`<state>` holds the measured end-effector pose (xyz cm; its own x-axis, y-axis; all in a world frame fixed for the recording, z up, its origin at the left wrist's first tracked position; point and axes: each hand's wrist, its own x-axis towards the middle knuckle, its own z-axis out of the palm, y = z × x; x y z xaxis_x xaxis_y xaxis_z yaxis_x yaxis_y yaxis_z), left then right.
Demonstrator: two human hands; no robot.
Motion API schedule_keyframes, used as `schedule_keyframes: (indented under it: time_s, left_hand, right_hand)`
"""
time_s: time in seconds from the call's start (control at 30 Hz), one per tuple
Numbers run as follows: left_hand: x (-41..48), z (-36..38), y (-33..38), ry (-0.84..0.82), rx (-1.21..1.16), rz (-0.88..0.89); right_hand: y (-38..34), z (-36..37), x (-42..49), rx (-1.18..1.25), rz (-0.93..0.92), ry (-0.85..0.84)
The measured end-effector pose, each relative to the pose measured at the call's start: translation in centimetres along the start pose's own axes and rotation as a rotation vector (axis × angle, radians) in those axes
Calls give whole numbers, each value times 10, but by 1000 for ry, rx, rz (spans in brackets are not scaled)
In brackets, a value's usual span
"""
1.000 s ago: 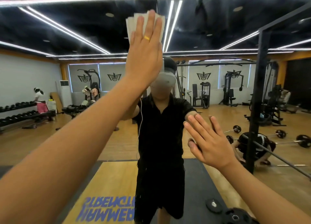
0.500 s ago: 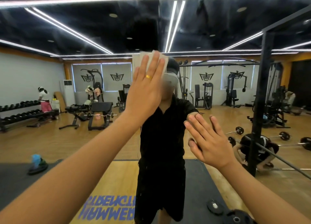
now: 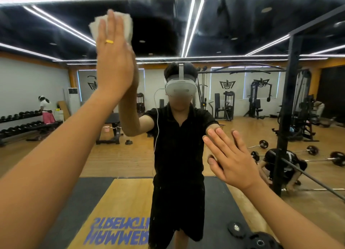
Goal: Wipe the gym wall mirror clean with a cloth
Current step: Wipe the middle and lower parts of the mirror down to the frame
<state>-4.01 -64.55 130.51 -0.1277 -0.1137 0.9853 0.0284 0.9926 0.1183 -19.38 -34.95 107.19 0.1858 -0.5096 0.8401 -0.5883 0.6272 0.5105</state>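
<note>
Wiping is in hand. The left hand (image 3: 113,62), fingers straight and together, presses a folded white cloth (image 3: 127,25) flat against the wall mirror (image 3: 233,34), high at eleven o'clock. The right hand (image 3: 233,161), fingers spread and holding nothing, appears to brace on the glass at four o'clock. Next, I judge, comes a firm, even-pressured sweep across unwiped glass.

The single head-worn wide-angle camera faces the mirror (image 3: 233,103) straight on, close up. Its own headset (image 3: 180,89) appears reflected at centre frame.
</note>
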Motion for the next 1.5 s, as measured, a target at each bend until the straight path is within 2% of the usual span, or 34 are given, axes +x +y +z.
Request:
schedule_keyframes:
  time_s: [0.2, 0.3, 0.37, 0.57, 0.67, 0.73, 0.8, 0.97, 1.17, 1.3, 1.4, 1.5]
  left_hand:
    - [-46, -20, -63, 89, 54, -165]
    - [-77, -21, -73, 121, 56, -257]
    - [-98, -17, -67, 110, 57, -249]
    - [-111, 1, -29, -6, -80, -61]
    - [-102, 16, 14, -142, -140, 191]
    - [-109, 34, 45, -216, -46, 415]
    - [-116, 48, 55, -235, 24, 502]
    - [-96, 44, 40, -195, -2, 404]
    - [-74, 47, 76, -72, -124, 90]
    - [-92, 59, 90, -60, -97, 66]
    - [-97, 64, 95, -39, -75, 62]
    - [-111, 72, 108, -17, -73, 56]
  right_hand:
    - [0, -1, 1, 6, 8, -9]
    - [0, -2, 2, 9, 11, -10]
    - [0, -3, 2, 7, 8, -15]
    - [-2, -4, 1, 33, 14, -25]
    - [-1, -4, 1, 24, 9, -27]
    - [1, -5, 2, 12, 0, -33]
    - [-1, -5, 1, 9, 6, -33]
    - [-3, -3, 3, 26, 16, -40]
    - [-5, -12, 9, 60, 39, -65]
    - [5, -29, 7, 160, -24, -81]
    - [41, -40, 2, 155, -31, -27]
    - [71, -36, -4, 124, -27, -52]
